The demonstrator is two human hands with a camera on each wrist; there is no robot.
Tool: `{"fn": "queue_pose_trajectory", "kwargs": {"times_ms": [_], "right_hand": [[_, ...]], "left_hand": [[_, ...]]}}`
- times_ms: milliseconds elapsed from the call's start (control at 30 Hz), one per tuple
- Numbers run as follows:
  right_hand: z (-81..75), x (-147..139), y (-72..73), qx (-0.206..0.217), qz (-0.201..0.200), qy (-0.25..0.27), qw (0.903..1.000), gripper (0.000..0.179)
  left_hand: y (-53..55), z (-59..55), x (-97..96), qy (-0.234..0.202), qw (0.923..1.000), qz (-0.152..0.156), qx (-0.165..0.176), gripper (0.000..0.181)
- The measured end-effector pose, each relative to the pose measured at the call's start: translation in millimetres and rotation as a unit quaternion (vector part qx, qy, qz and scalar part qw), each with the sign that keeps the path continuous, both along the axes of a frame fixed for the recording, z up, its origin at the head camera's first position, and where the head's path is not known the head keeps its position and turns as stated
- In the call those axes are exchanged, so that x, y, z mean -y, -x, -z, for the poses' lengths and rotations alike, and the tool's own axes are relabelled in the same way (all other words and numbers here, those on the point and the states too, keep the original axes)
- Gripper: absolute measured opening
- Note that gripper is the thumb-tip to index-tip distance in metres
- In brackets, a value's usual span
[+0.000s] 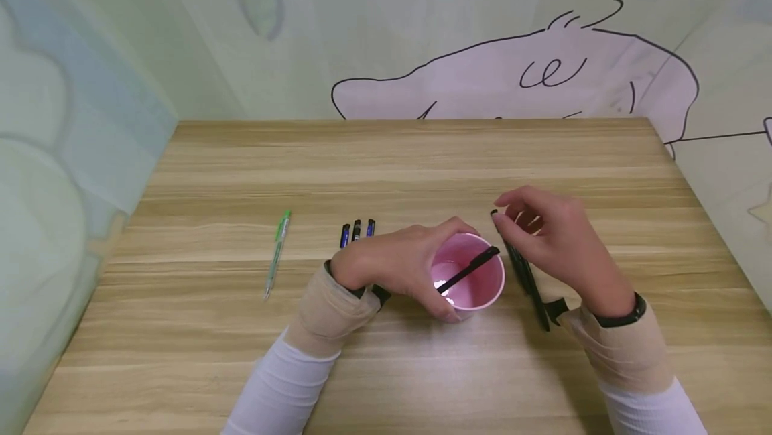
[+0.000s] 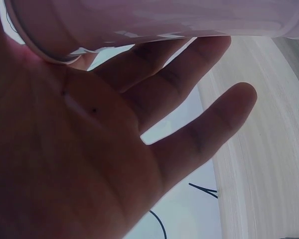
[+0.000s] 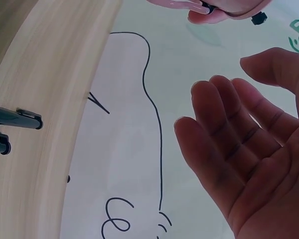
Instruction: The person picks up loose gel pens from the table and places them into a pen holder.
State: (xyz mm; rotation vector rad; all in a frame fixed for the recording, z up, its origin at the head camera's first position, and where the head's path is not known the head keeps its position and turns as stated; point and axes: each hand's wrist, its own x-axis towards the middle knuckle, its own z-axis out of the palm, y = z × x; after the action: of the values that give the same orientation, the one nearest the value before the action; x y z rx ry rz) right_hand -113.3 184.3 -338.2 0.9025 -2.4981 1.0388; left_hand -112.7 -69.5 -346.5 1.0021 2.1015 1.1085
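Observation:
My left hand (image 1: 401, 261) grips a pink cup (image 1: 491, 284) near its rim, thumb on the near side and fingers round the far side. A black pen (image 1: 467, 270) leans inside the cup, its capped end over the right rim. In the left wrist view the cup's wall (image 2: 189, 20) lies against the fingers, with one finger held off it. Right of the cup, my right hand (image 1: 551, 237) is raised with loosely bent fingers and holds nothing. Below it lie dark pens (image 1: 535, 297), partly hidden by the hand; two pen ends (image 3: 15, 117) show in the right wrist view.
Three dark and blue pens (image 1: 356, 228) lie side by side behind the left wrist, partly covered. Farther left lies a green pen (image 1: 277, 254). The wooden table (image 1: 410, 160) meets a wall (image 1: 422, 13) with drawings at the back.

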Motion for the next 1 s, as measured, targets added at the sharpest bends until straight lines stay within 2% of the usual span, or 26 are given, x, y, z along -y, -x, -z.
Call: {"fn": "queue_pose_trajectory", "kwargs": {"times_ms": [433,800,1000], "right_hand": [[1.7,-1.7,1.2,0.001,0.018,-0.026,0.9995,0.019],[2.6,-2.7,1.5,0.030,0.039,-0.064,0.9967,0.018],[3.8,-1.9,2.1,0.030,0.045,-0.076,0.9956,0.017]], "left_hand": [[0.1,0.5,-0.6,0.001,1.0000,-0.003,-0.001,0.089],[0.0,-1.2,-0.7,0.002,0.9999,0.000,0.010,0.090],[0.5,-0.4,-0.4,0.000,1.0000,0.001,0.009,0.089]]}}
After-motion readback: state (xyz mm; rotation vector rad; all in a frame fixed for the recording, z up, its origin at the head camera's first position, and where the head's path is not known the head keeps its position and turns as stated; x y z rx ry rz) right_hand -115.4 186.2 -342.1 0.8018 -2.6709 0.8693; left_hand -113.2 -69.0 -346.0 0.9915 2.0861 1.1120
